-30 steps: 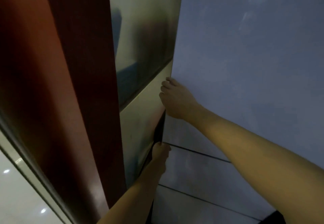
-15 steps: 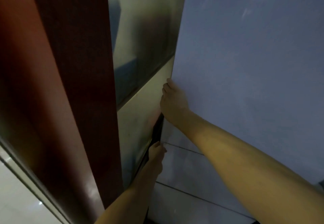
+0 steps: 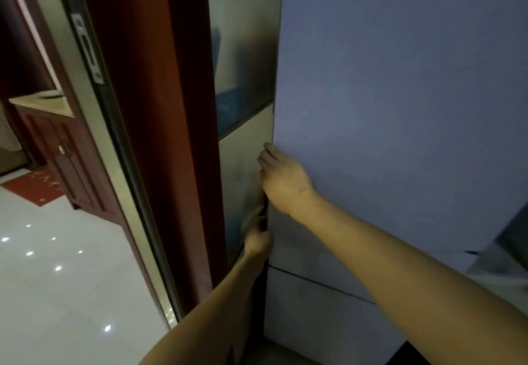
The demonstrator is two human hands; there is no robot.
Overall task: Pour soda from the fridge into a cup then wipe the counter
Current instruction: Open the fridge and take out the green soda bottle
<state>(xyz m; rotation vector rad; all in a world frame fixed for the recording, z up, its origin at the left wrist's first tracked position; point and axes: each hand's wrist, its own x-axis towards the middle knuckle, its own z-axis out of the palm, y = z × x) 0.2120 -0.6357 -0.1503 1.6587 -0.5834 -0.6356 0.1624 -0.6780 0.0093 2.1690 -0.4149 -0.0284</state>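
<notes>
The grey fridge door (image 3: 400,107) fills the right of the view, with lower drawer fronts (image 3: 308,313) under it. My right hand (image 3: 281,177) is hooked over the door's left edge, fingers curled round it. Lower down, my left hand (image 3: 257,240) reaches into the dark gap between the fridge and the metallic side panel (image 3: 243,164), its fingers hidden in the gap. No soda, cup or counter shows.
A dark red wooden frame (image 3: 160,136) and a sliding glass door with a metal latch (image 3: 88,50) stand close on the left. Beyond lie a white tiled floor (image 3: 57,279), a wooden cabinet (image 3: 57,142) and a red mat (image 3: 34,184).
The view has swung left, showing the sliding door, floor and cabinet. Both hands stay at the fridge door's left edge; the left hand sits slightly deeper in the gap.
</notes>
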